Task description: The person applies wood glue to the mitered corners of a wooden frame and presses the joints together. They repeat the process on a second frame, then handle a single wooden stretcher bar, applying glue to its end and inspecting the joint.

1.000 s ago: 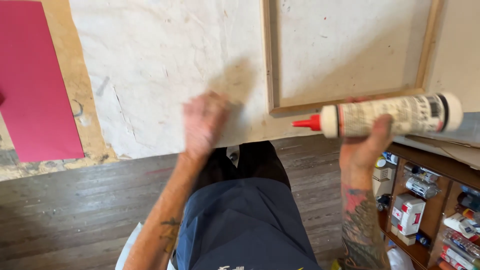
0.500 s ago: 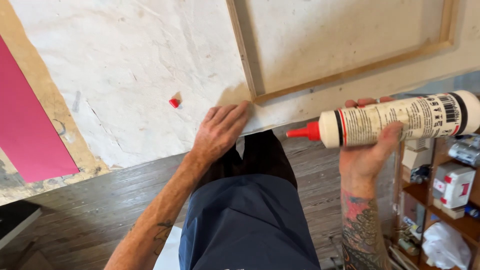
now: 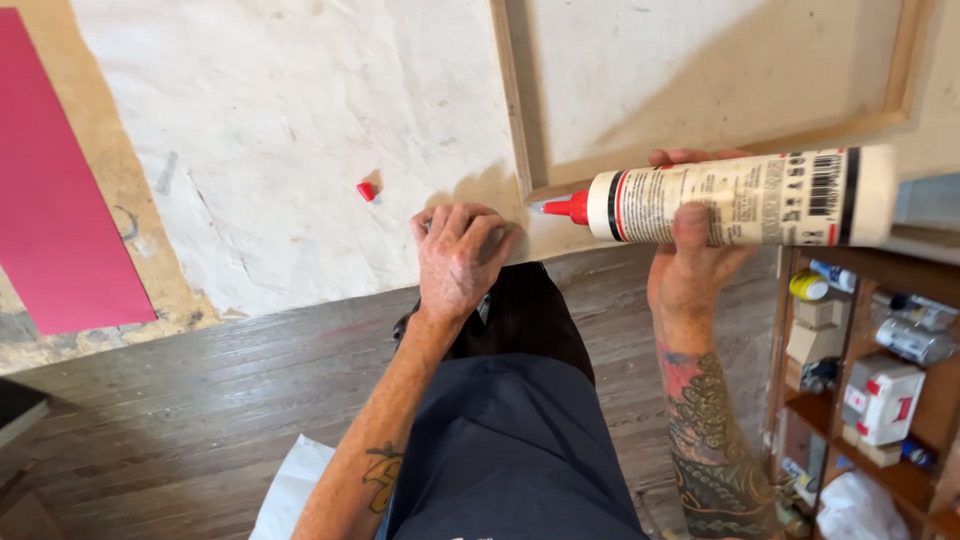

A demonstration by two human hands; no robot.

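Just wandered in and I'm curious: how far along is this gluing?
Done: the small red cap lies off on the white paper-covered table. In hand: the right hand aims the cream glue bottle at the wooden frame; the left hand rests at the table's edge. Left: no glue shows.

Pink sheet at left, shelf w/ boxes at right, dark wood floor.
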